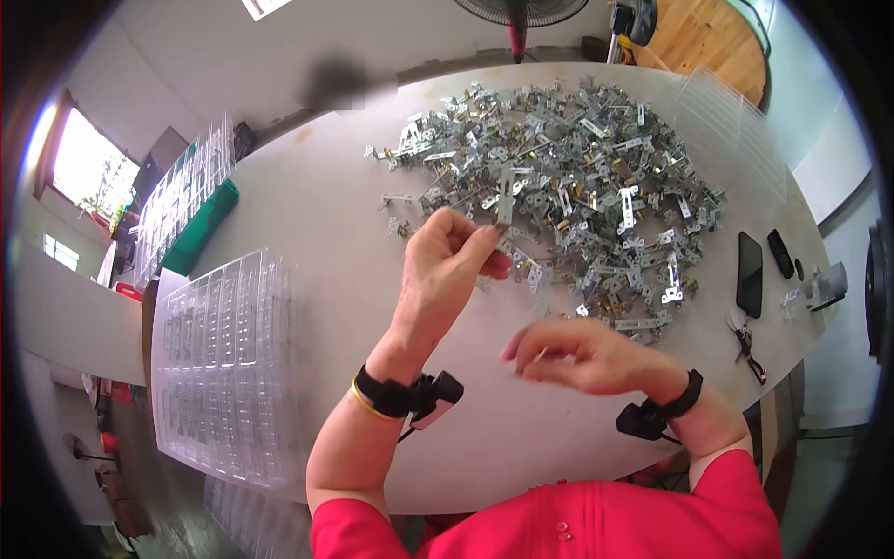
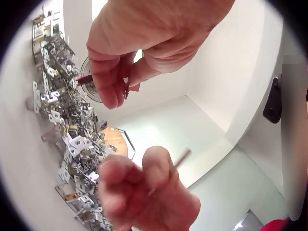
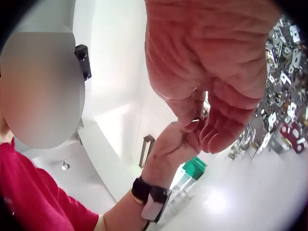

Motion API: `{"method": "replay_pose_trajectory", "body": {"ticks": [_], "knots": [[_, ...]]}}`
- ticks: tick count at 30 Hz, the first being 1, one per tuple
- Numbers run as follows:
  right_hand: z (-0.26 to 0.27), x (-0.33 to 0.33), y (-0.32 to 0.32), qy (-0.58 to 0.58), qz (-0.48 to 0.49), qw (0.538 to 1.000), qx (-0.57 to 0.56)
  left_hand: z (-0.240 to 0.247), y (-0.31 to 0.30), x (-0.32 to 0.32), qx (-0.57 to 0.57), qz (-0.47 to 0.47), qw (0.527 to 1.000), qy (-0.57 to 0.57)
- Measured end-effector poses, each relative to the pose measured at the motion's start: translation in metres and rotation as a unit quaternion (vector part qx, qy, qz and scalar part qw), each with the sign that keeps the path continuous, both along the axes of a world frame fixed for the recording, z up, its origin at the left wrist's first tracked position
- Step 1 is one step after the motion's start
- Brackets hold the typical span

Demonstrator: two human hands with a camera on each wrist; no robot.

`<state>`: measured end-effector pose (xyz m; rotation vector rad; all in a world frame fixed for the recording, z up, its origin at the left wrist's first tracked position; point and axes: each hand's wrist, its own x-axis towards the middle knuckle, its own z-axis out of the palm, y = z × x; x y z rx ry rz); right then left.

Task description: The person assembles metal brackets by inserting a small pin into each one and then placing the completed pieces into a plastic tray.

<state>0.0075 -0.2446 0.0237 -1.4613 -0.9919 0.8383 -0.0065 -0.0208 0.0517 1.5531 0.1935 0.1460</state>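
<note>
My left hand is raised over the near edge of the metal heap and pinches a flat slotted metal bracket upright between thumb and fingers. Nearer my body and to the right, my right hand hovers above the table with bent fingers, slightly blurred. A thin strip-like piece sticks out past its thumb in the left wrist view, and the right wrist view has a small metallic edge at its fingertips. Beyond both hands spreads a large heap of loose metal brackets, some with brass-coloured parts.
Stacked clear plastic trays lie at the left, with a green bin behind them. More clear sheets are at the back right. A phone and pliers-like cutters lie at the right edge. A fan stands behind the table.
</note>
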Motion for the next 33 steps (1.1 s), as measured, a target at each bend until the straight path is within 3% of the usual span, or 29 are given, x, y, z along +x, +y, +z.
{"method": "replay_pose_trajectory", "body": {"ticks": [1, 4, 7, 10, 12, 14, 18, 20, 23, 30, 32, 33], "knots": [[0.005, -0.005, 0.002, -0.017, 0.074, 0.995, -0.069, 0.0, -0.003, 0.003, -0.042, -0.004, 0.999, -0.022], [-0.014, -0.035, 0.018, 0.026, 0.202, 0.979, -0.017, 0.004, -0.005, 0.012, -0.097, -0.016, 0.994, -0.047], [-0.032, -0.059, 0.038, -0.036, 0.227, 0.971, 0.065, 0.004, -0.011, 0.018, -0.201, -0.01, 0.974, -0.1], [-0.036, -0.07, 0.054, 0.0, 0.271, 0.96, 0.066, 0.006, -0.015, 0.018, -0.188, 0.003, 0.978, -0.09], [-0.038, -0.07, 0.06, -0.031, 0.243, 0.961, 0.125, 0.0, -0.011, 0.017, -0.189, -0.003, 0.977, -0.097], [-0.037, -0.064, 0.063, 0.049, 0.311, 0.947, 0.069, -0.008, -0.006, 0.014, -0.193, 0.012, 0.976, -0.105], [-0.039, -0.054, 0.06, 0.145, 0.327, 0.932, 0.061, -0.029, 0.008, 0.006, -0.155, 0.01, 0.983, -0.095], [-0.034, -0.045, 0.058, 0.256, 0.371, 0.892, -0.013, -0.044, 0.012, 0.003, -0.171, 0.0, 0.98, -0.096], [-0.033, -0.041, 0.057, 0.263, 0.372, 0.889, -0.03, -0.056, 0.013, 0.0, -0.183, -0.018, 0.978, -0.095], [-0.033, -0.035, 0.058, 0.197, 0.363, 0.909, -0.053, -0.073, 0.02, -0.005, -0.262, -0.095, 0.957, -0.076], [-0.01, -0.019, 0.053, 0.054, 0.339, 0.934, -0.102, -0.075, 0.022, -0.005, -0.255, -0.1, 0.959, -0.077], [0.001, -0.012, 0.048, 0.055, 0.338, 0.934, -0.104, -0.075, 0.024, -0.005, -0.246, -0.104, 0.961, -0.079]]}}
